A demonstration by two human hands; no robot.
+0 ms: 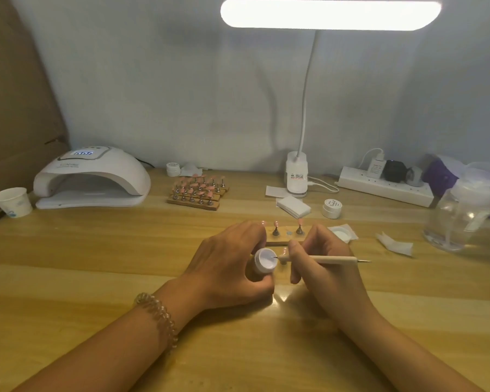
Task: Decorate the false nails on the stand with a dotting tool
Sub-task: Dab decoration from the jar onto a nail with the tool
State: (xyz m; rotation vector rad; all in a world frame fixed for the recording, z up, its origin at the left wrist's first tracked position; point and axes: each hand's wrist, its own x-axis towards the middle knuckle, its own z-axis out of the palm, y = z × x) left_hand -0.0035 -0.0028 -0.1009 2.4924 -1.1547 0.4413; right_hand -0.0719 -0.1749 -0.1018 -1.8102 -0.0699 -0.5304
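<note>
Left hand (229,260) (gripping jar (264,259)), right hand (327,274) with dotting tool (337,260) partly hide stand (286,236).

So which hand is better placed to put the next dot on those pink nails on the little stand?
Probably the right hand: it grips the dotting tool, whose tip is at the mouth of the small white jar. The left hand is busy holding that jar. The stand lies just beyond both hands.
</note>
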